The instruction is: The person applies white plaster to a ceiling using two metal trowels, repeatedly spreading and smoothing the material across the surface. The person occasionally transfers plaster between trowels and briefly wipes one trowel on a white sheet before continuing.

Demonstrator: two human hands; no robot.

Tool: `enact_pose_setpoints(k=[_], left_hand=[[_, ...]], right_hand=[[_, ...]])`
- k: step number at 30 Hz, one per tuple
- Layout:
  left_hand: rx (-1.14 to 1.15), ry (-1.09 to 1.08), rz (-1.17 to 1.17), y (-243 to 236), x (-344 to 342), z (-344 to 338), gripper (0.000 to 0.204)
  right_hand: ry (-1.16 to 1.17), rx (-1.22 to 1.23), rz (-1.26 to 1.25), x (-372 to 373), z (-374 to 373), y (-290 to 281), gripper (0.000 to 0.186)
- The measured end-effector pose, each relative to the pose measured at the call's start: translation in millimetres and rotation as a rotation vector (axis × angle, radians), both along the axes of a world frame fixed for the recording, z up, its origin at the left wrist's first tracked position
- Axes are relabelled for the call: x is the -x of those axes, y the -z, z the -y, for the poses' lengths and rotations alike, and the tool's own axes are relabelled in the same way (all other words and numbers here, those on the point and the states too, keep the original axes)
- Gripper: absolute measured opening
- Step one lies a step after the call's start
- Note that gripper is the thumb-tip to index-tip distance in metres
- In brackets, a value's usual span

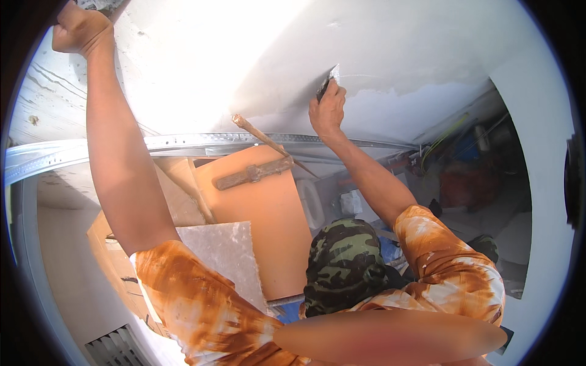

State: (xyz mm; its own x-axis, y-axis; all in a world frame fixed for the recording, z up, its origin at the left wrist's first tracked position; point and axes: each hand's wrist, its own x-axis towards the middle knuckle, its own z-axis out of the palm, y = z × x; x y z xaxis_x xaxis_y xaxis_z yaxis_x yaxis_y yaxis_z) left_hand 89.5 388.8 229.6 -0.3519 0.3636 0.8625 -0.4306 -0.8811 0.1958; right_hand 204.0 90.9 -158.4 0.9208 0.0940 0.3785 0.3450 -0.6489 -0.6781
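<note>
My right hand (328,113) is closed around the dark handle of a putty knife (334,74), raised against a pale wall surface (378,43). White putty clings to the blade, and a thin light streak runs right from it. Far up at the left, my left hand (82,29) is curled in a fist beside a putty-smeared flat tool (101,5), which the frame's edge mostly cuts off. Its handle is hidden by my fingers. A brighter white patch (390,110) with an uneven upper edge lies below the putty knife.
A perforated metal channel (183,141) crosses below my hands. Beneath it are an orange board (278,204), a rough wooden stick (259,133), a wooden piece (253,173) and a grey slab (223,250). A camouflage-patterned item (342,262) sits between my arms. Clutter fills the shadowed right side.
</note>
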Motion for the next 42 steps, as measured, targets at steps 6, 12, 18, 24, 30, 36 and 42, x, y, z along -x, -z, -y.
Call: enact_pose_setpoints(k=[6,12,18,24,30,36,42], left_hand=[[0.000,0.146,-0.036,4,-3,-1,0.052],[0.430,0.544,-0.095,-3,27,68,0.046],[0.651,1.204,-0.410,102,24,271,0.045],[0.932,1.177,-0.738,161,47,346,0.035],[1.253,1.378,-0.773,200,53,357,0.030],[0.963,1.349,-0.832,183,77,322,0.029],[0.649,0.801,-1.162,151,66,310,0.018]], right_hand=[[-0.290,-0.179,-0.273,68,49,-8,0.055],[-0.191,-1.185,-0.686,45,235,-63,0.038],[-0.538,-1.494,-0.442,62,281,-119,0.038],[-0.706,-1.545,-0.305,95,282,-144,0.037],[-0.738,-0.402,0.404,130,264,-157,0.041],[-0.515,0.151,0.313,123,263,-182,0.054],[-0.682,0.134,0.482,140,234,-158,0.054]])
